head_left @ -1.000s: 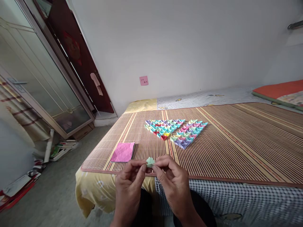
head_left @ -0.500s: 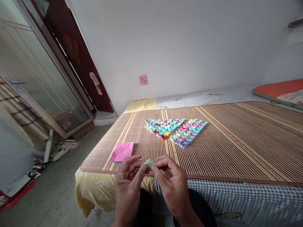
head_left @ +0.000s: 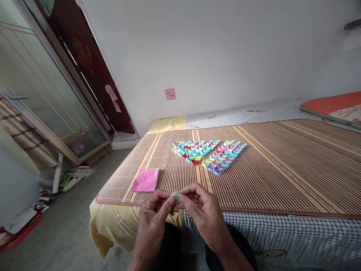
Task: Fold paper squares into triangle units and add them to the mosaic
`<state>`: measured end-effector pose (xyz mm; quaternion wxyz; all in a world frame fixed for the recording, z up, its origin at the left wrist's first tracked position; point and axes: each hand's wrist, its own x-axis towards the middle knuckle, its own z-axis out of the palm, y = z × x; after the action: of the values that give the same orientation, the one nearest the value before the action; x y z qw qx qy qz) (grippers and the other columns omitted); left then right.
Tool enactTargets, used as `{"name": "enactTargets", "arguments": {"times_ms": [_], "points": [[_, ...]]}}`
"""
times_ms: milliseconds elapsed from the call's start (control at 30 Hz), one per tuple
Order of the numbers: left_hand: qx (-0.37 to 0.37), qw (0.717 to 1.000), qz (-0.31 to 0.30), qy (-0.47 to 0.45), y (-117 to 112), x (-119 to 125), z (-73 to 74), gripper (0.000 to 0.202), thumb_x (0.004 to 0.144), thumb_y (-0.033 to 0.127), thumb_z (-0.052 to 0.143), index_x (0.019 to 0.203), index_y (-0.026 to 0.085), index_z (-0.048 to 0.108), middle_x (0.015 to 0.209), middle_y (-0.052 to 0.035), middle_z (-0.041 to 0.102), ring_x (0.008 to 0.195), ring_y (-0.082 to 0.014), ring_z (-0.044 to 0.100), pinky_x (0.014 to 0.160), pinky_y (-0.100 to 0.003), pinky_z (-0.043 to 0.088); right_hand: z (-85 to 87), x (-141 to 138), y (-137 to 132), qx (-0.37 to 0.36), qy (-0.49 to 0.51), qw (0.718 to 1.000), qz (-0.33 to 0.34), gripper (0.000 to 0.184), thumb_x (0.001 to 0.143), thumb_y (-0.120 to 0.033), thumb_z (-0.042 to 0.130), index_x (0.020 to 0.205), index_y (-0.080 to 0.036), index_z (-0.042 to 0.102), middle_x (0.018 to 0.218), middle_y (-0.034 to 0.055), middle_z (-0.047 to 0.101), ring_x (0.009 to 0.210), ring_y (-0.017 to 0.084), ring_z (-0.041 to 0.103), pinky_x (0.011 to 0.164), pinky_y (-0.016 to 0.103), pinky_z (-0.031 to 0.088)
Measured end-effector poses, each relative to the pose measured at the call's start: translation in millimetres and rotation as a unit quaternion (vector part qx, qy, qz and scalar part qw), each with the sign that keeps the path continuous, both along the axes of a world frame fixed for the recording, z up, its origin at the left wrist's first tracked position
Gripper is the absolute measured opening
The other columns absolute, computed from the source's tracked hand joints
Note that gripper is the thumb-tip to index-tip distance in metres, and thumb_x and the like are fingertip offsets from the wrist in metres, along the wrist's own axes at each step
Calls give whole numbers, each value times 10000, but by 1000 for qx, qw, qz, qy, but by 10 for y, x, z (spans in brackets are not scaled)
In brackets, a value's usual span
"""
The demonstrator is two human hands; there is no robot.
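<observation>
My left hand (head_left: 153,218) and my right hand (head_left: 201,216) meet at the near edge of the bed, both pinching a small folded pale-green paper piece (head_left: 176,195) between thumbs and fingertips. Most of the piece is hidden by the fingers. A pink stack of square paper (head_left: 146,180) lies on the striped bamboo mat (head_left: 282,165) just beyond my left hand. Further back on the mat lie two flat triangular groups of many small folded paper pieces, one mostly teal and purple (head_left: 195,149), the other mostly pink and lilac (head_left: 222,158).
The mat covers a bed with a yellow sheet (head_left: 113,226) and a checked sheet (head_left: 270,233). An orange cushion (head_left: 332,105) lies at the far right. A pink note (head_left: 170,93) sticks to the white wall. A glass door (head_left: 42,94) and books on the floor (head_left: 73,177) are at the left.
The green paper piece has gone from standing up between the fingertips to being pressed smaller and flatter between them. The hands stay together; the view has tilted slightly.
</observation>
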<state>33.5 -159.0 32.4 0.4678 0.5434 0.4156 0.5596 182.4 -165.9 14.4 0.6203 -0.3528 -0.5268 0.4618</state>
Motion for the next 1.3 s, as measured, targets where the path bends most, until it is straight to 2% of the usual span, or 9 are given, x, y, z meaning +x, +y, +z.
{"name": "enactTargets", "arguments": {"times_ms": [100,267,367,600,833,933,1067,1200,1300], "points": [[-5,1000,-2,-4,21,12,-25,194,857,354,800,816,167,771,708,-21,698,679,-137,619,654,-220,513,2,19,7,-10,6,999,30,257,981,-403,653,827,-197,646,797,36,683,776,197,690,711,294,550],[-37,999,-33,-6,52,19,-41,230,817,367,833,779,155,751,659,-11,674,611,-124,591,565,-207,472,22,40,-8,35,-69,997,-27,252,1000,-339,599,792,-197,615,760,7,614,719,162,616,671,267,490],[-36,999,-26,1,31,25,-31,246,834,377,816,755,157,740,655,-7,672,600,-115,578,559,-200,458,28,43,-3,64,-101,992,-48,234,1002,-308,563,805,-194,616,776,8,595,730,163,603,670,265,486],[-7,999,15,30,-5,89,-6,251,824,387,822,739,166,739,644,1,671,609,-115,577,567,-193,457,21,-9,-1,6,-27,1000,6,251,1003,-374,600,825,-198,623,759,9,646,735,170,651,680,256,518],[3,999,-33,19,-5,84,-26,246,920,397,722,837,168,750,755,-35,728,671,-149,636,662,-250,531,43,31,7,22,-4,1000,-5,267,1011,-344,587,788,-198,607,714,-11,618,662,139,610,623,225,490],[24,999,-8,31,-28,57,-41,286,934,403,702,767,171,721,702,-25,705,624,-135,606,617,-234,518,35,46,11,28,-19,999,12,268,1014,-333,585,787,-194,619,732,-9,609,687,139,597,641,228,483],[54,995,44,77,-46,76,-58,279,930,406,705,767,180,710,686,-12,683,624,-133,609,608,-221,512,12,23,3,24,-29,999,3,231,1014,-331,594,837,-194,653,775,5,650,740,158,635,679,243,506],[40,997,28,61,-35,123,-60,270,898,420,738,784,177,716,706,-16,690,648,-141,624,623,-227,529,16,-10,-11,74,-74,993,-48,236,1019,-277,576,802,-199,630,765,0,636,713,146,634,650,228,494],[22,999,13,28,-22,104,-64,247,873,401,774,788,176,718,690,0,667,643,-132,610,613,-217,518,28,-21,-15,106,-86,989,-57,240,1031,-241,546,806,-203,621,756,-9,611,696,134,614,639,215,480]]}}
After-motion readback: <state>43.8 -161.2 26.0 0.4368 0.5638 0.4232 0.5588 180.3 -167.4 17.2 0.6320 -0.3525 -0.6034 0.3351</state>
